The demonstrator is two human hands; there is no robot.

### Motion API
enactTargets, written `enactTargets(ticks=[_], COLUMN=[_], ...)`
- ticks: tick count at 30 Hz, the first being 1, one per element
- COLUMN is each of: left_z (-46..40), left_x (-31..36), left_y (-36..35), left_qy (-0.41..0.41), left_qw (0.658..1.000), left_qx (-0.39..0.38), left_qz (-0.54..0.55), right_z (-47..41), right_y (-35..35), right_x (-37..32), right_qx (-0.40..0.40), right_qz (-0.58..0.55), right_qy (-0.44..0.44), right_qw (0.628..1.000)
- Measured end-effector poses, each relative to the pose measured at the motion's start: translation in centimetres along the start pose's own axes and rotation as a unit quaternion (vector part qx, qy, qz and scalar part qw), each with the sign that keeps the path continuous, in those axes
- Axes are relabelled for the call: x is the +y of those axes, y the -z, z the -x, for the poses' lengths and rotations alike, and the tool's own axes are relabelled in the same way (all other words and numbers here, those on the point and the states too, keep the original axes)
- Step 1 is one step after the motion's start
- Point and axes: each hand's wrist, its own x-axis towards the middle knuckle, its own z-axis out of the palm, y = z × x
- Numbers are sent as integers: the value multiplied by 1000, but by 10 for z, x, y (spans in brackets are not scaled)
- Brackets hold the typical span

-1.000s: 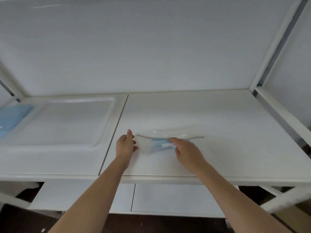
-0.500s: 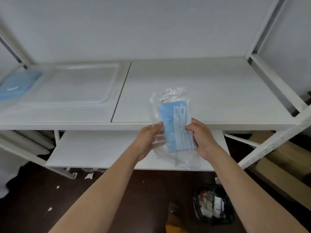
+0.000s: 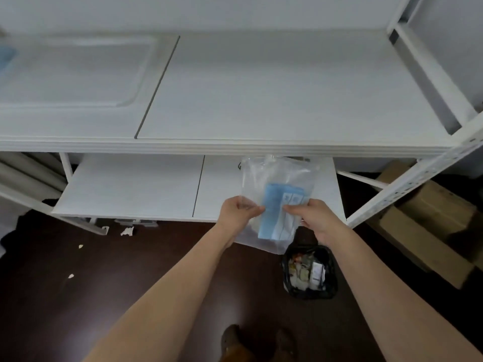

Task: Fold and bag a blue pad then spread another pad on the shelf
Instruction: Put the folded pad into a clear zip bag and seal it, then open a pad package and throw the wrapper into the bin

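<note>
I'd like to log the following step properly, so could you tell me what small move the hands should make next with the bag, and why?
Probably close the mouth of the clear bag. The folded blue pad already sits wholly inside it, and the left hand and right hand pinch the bag at either side of the pad, off the upper shelf. The bag's top edge looks loose, though the blur hides whether it is sealed.

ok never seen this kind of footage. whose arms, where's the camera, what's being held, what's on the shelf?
No machine here: the arms are a person's, filmed by one wide-angle camera on their head, looking down. The left hand and right hand both grip a clear plastic bag with a folded blue pad inside, held in front of the white shelf. On the shelf's left part lies a clear tray, with something blue at the far left edge. A small black bin stands on the floor below.
</note>
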Motion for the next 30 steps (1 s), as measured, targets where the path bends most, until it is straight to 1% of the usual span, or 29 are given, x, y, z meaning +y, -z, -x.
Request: enactTargets(ticks=[3, 6, 9, 12, 16, 18, 20, 22, 24, 27, 30], left_z=[-12, -22, -34, -48, -61, -66, -68, -66, -61, -51, -43], left_x=[-27, -53, -83, -111, -137, -149, -158, -164, -163, -148, -124], left_y=[-40, -76, -101, -123, -141, -146, -148, -147, -143, -130, -109], left_qy=[45, 75, 104, 115, 122, 127, 136, 152, 161, 158, 140], left_qw=[999, 997, 994, 993, 992, 991, 990, 988, 986, 987, 989], left_qx=[23, 23, 18, 18, 16, 25, 32, 34, 40, 41, 52], left_qz=[-14, 23, 23, 23, 22, 18, 12, 6, 2, 0, 8], right_z=[-20, -43, -62, -82, -103, -110, -110, -104, -100, -101, -95], right_y=[27, 54, 75, 94, 110, 113, 115, 113, 114, 109, 90], right_x=[40, 86, 130, 169, 210, 228, 243, 249, 253, 234, 190], right_qx=[57, 118, 178, 237, 283, 291, 287, 257, 219, 198, 152], right_qz=[6, 1, -25, -51, -49, -41, -37, -36, -25, 14, 15], right_qy=[-43, -79, -122, -144, -160, -180, -222, -269, -298, -299, -274], right_qw=[997, 990, 976, 959, 944, 939, 931, 928, 929, 933, 949])
